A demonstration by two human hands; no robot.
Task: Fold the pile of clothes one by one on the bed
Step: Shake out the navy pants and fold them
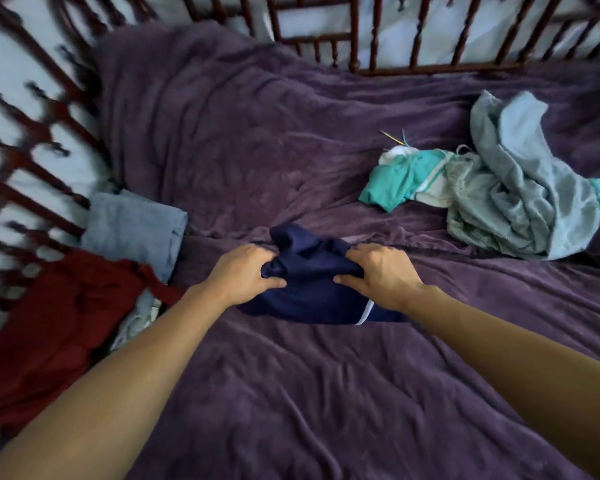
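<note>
Hiding or unclear: the fingertips of both hands are buried in cloth, so only knuckles and thumbs show; the wooden rails [32, 157] at the left are smeared by blur; a pale item under the dark red garment [49, 327] cannot be identified; thin coloured strands beside the teal garment [399, 181] are too small to name.
Cut off: both forearms run out of the lower edge.
Navy garment [309, 289]: dark blue, bunched and creased at its far end, flatter at its near end, with a thin white stripe [366, 311] near its right corner.
Position: centre of the bed, lying on the purple cover [291, 393], between the two hands.
Left hand [246, 275]: fingers curled, gripping the garment's left edge, thumb laid on top.
Right hand [381, 275]: fingers curled, gripping the garment's right edge, thumb laid on top.
Unfolded pile [499, 202]: at the right, well apart from the hands; a light blue towelling piece [520, 150] lies on a pale grey-green piece, the teal garment at its left.
Left side: a folded grey-blue item [132, 226] against the rails, the dark red garment just beside it.
Enclosure: the railed bed frame holds the cover and all the clothes.
</note>
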